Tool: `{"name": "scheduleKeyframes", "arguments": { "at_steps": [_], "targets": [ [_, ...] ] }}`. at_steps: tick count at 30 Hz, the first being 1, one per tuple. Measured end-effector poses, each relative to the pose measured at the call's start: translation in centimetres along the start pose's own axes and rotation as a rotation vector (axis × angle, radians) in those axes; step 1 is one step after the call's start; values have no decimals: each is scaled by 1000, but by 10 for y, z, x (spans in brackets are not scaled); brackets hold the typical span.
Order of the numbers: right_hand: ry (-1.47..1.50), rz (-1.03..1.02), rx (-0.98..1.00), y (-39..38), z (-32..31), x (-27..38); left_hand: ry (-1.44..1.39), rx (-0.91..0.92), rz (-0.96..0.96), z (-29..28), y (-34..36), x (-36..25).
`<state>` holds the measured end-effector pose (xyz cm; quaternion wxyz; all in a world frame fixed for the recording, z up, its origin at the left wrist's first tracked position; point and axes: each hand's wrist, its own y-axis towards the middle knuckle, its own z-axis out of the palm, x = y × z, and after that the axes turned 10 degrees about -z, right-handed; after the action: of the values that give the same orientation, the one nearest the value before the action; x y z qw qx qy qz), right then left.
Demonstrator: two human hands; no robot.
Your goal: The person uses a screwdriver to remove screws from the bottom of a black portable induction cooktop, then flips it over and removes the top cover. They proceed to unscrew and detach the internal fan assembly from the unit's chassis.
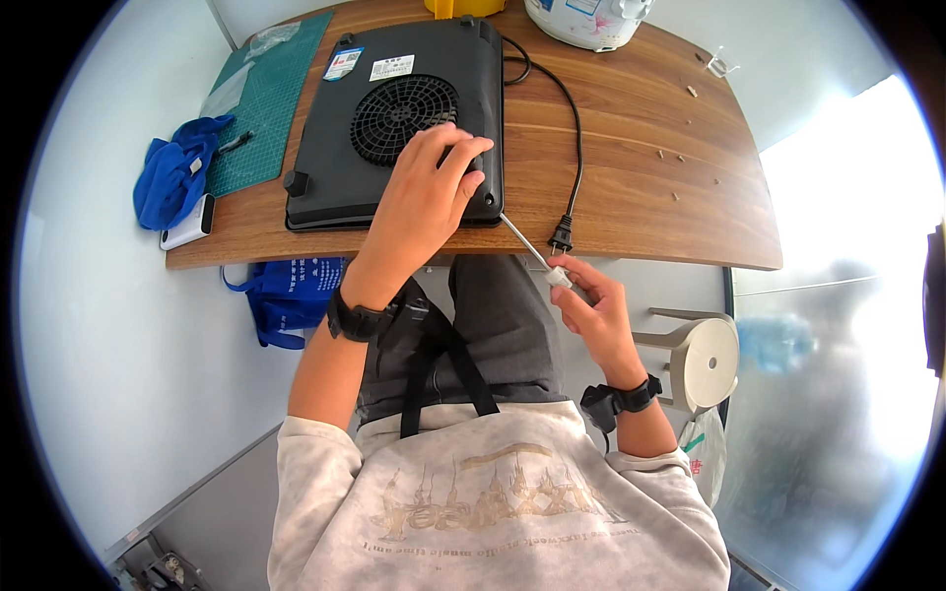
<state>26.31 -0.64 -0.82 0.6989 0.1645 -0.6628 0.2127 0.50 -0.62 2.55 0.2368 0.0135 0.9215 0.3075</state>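
A black induction cooker (pixel 394 118) lies upside down on the wooden table (pixel 631 148), its round fan grille facing up. My left hand (pixel 426 187) rests flat on the cooker's near right corner, fingers spread over the casing. My right hand (pixel 591 310) is below the table's front edge and grips a screwdriver (pixel 532 251) by its pale handle. The metal shaft points up and left, with its tip at the cooker's near right corner. The cooker's black power cord (pixel 574 138) loops over the table, and its plug (pixel 561 236) lies near the front edge.
A green cutting mat (pixel 266 98) lies at the table's left end, with a blue cloth (pixel 172 177) and a white device (pixel 187 225) beside it. A white appliance (pixel 591 20) stands at the back. A blue bag (pixel 286 295) hangs under the table. A beige stool (pixel 705 360) stands at my right.
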Motion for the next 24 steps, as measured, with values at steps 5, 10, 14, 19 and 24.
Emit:
{"name": "scheduleKeyframes", "arguments": {
  "at_steps": [5, 10, 14, 19, 24],
  "targets": [
    [-9, 32, 35, 1, -7, 3, -397, 4, -294, -12, -34, -34],
    [-52, 46, 46, 1, -5, 8, -1248, 557, -1041, -10, -68, -34],
    [-133, -5, 56, 1, -6, 10, -1433, 486, -1212, -7, -64, -23],
    [-233, -88, 62, -2, -10, 7, -1570, 423, -1298, -8, -58, -28],
    [-328, -46, 61, -8, -16, 15, -1726, 390, -1408, -2, -57, -19]
  ]
}}
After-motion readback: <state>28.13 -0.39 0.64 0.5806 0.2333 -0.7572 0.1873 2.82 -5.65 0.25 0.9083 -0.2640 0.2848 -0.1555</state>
